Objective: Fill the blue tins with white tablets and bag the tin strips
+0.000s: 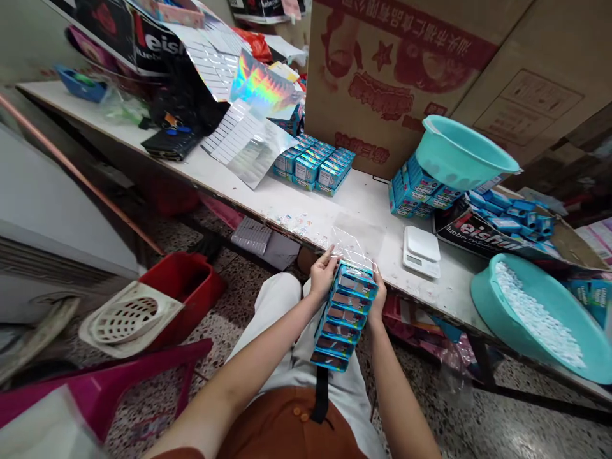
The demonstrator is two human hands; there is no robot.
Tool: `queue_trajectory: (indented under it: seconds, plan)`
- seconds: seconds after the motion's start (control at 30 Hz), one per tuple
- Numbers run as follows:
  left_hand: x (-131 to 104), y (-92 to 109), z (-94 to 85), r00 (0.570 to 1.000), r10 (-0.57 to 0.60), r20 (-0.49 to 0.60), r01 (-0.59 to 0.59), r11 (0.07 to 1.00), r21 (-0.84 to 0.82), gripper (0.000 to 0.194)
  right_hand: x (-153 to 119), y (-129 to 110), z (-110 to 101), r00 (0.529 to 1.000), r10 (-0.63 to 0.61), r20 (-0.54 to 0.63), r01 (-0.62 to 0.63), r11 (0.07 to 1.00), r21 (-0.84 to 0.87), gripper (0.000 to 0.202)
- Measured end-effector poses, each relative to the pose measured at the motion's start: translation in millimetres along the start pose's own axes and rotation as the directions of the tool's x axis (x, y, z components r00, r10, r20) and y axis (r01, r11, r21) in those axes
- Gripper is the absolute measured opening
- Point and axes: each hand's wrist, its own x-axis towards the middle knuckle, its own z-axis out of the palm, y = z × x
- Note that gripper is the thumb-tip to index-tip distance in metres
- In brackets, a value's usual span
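A row of several blue boxes (342, 315) with brown windows hangs over my lap, its far end by the table's front edge. My left hand (324, 274) is on the far left side of the row, its fingers at a clear plastic bag (356, 245). My right hand (378, 298) wraps round the far right side of the same row. The bag spreads from the far end of the boxes onto the white table (268, 197). Part of the fingers of my right hand is hidden behind the boxes.
Stacked blue boxes (313, 162) stand behind, near silvery sheets (253, 143). To the right are a white scale (421, 251), a turquoise basket (466, 153) on more boxes, and a turquoise basin (502, 287) holding small white pieces. A red bin (184, 287) stands at the lower left.
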Motion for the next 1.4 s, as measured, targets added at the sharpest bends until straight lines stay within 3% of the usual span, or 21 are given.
queue_trajectory:
  seconds: [0.2, 0.37, 0.47, 0.57, 0.7, 0.83, 0.97, 1.07, 1.2, 1.3, 1.4]
  plan:
    - [-1, -7, -3.0, 1.0, -0.025, 0.018, 0.026, 0.998, -0.063, 0.067, 4, -1, -8, 0.996, -0.036, 0.082, 0.042, 0.996, -0.079, 0.053]
    - [-10, -10, -4.8, 0.998, -0.007, -0.055, 0.011, 0.998, 0.057, 0.065, 5, 5, -14, 0.986, -0.1, 0.13, 0.123, 0.976, -0.181, 0.051]
    - [-20, -9, -9.4, 0.994, 0.11, -0.009, -0.106, 0.972, 0.209, 0.058, 2, 8, -22, 0.978, -0.147, 0.148, 0.18, 0.955, -0.237, 0.05]
    - [-26, -9, -19.9, 0.95, 0.257, 0.176, -0.311, 0.822, 0.477, 0.044, -4, 11, -27, 0.973, -0.184, 0.139, 0.22, 0.923, -0.317, 0.044]
    - [-25, -11, -37.2, 0.87, 0.286, 0.401, -0.493, 0.501, 0.711, 0.038, -14, 17, -26, 0.965, -0.209, 0.159, 0.259, 0.852, -0.455, 0.035]
    - [-20, -14, -47.7, 0.835, 0.295, 0.464, -0.544, 0.325, 0.773, 0.034, -15, 19, -22, 0.955, -0.244, 0.172, 0.298, 0.763, -0.574, 0.038]
    - [-13, -15, -49.3, 0.791, 0.398, 0.465, -0.561, 0.169, 0.81, 0.019, -9, 22, -23, 0.931, -0.333, 0.153, 0.343, 0.645, -0.683, 0.036]
    - [-4, -7, -44.1, 0.743, 0.508, 0.435, -0.542, 0.075, 0.837, 0.019, -6, 27, -25, 0.885, -0.452, 0.11, 0.384, 0.575, -0.722, 0.031]
    - [8, 15, -30.4, 0.662, 0.502, 0.557, -0.613, -0.065, 0.787, 0.017, -4, 31, -26, 0.871, -0.492, -0.01, 0.299, 0.545, -0.783, 0.031]
    - [12, 27, -23.4, 0.645, 0.451, 0.617, -0.666, -0.064, 0.743, 0.02, 2, 26, -28, 0.849, -0.518, -0.107, 0.242, 0.561, -0.792, 0.035]
    - [13, 31, -23.2, 0.632, 0.429, 0.646, -0.707, -0.023, 0.707, 0.02, 11, 13, -33, 0.814, -0.581, 0.019, 0.408, 0.548, -0.73, 0.027]
